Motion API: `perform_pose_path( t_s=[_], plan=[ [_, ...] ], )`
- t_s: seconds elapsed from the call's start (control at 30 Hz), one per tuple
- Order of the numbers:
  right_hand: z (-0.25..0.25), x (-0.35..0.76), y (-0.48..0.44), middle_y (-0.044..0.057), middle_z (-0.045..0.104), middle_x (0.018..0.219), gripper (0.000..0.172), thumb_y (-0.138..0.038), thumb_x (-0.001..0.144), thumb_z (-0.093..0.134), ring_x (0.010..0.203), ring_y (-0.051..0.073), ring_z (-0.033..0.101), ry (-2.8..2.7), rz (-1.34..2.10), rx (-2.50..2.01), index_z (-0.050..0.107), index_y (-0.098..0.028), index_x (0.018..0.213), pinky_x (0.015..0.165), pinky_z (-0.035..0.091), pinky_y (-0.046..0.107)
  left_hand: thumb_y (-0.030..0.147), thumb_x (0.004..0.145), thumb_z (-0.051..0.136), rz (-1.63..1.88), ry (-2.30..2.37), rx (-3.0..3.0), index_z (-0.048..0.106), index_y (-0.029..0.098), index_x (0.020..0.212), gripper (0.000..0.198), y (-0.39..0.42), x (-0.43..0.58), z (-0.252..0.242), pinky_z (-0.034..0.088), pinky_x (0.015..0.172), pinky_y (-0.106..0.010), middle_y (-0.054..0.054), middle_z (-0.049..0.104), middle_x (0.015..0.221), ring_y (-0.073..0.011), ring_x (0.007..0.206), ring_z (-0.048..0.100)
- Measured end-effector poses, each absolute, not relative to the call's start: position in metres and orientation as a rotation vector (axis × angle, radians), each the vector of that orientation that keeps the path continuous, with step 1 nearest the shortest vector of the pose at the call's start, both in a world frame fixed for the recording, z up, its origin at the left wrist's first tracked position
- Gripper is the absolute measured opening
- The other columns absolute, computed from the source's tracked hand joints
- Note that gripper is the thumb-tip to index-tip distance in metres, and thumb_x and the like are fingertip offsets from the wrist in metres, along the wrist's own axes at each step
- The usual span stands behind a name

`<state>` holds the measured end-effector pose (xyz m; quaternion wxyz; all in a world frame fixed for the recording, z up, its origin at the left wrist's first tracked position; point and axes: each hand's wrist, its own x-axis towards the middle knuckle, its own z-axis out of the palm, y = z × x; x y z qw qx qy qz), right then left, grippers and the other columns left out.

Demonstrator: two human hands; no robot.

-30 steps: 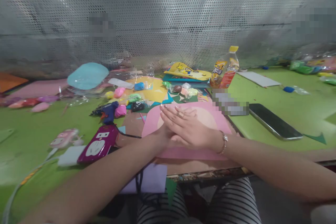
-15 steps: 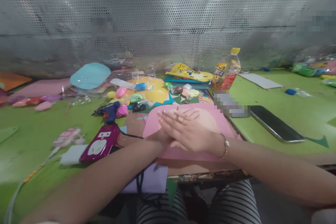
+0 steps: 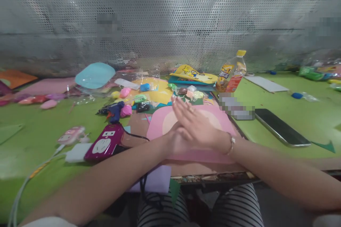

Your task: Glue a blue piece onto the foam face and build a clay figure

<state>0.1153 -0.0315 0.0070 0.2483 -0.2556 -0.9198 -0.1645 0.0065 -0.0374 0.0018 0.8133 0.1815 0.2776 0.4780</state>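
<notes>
My right hand [image 3: 195,126] lies palm down over my left hand [image 3: 177,141], above a pink foam sheet [image 3: 223,113] with a paler rounded shape in its middle. The right fingers are stretched out straight and point up and away. A ring and a bracelet show on that hand. Most of the left hand is hidden under the right and blurred, so its fingers do not show. Whether anything lies between the palms cannot be seen. Behind the hands are small wrapped lumps of coloured clay, including a pale yellow lump [image 3: 197,95] and a black lump [image 3: 142,107].
Left of my hands are a blue glue gun [image 3: 116,112], a purple power bank [image 3: 103,143] and a cable. On the right lie a phone [image 3: 282,127] and a white board [image 3: 268,83]. Farther back stand a bottle [image 3: 231,72], a yellow foam piece [image 3: 195,74] and a perforated metal screen [image 3: 170,17].
My right hand has turned and slid over the left, its fingers now pointing more upward. The left fingers that showed beyond it are now hidden. The view has shifted slightly.
</notes>
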Motion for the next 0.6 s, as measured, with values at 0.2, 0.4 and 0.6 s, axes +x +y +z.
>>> perform_pose_path(
  t_s=[0.2,0.4,0.6],
  plan=[
    [0.0,0.125,-0.018,0.016,0.006,0.152,0.071,-0.035,0.095,0.029,0.14,0.024,0.003,-2.611,-0.472,-0.593,-0.017,-0.007,0.143,0.113,0.023,0.047,0.016,0.089,0.026,1.176,0.664,0.332,0.041,0.018,0.135,0.049,-0.029,-0.004,0.01,0.049,0.089,-0.031,-0.008,0.05,0.134,-0.0196,0.124,0.047],
    [0.006,0.113,-0.032,0.013,0.015,0.151,0.073,-0.034,0.095,0.028,0.14,0.02,0.005,-2.607,-0.474,-0.597,-0.022,-0.008,0.141,0.113,0.027,0.043,0.011,0.088,0.018,1.134,0.638,0.306,0.037,0.032,0.137,0.056,-0.042,0.002,0.004,0.049,0.086,-0.027,0.003,0.05,0.135,-0.0133,0.122,0.048],
    [0.008,0.129,-0.018,0.018,0.016,0.15,0.059,-0.027,0.094,0.028,0.141,0.023,0.006,-2.58,-0.498,-0.64,0.012,-0.001,0.144,0.113,0.021,0.044,0.025,0.089,0.031,0.953,0.624,0.457,0.053,0.021,0.124,0.041,-0.032,-0.007,0.016,0.049,0.088,-0.035,-0.006,0.062,0.119,-0.0195,0.112,0.056]
  ],
)
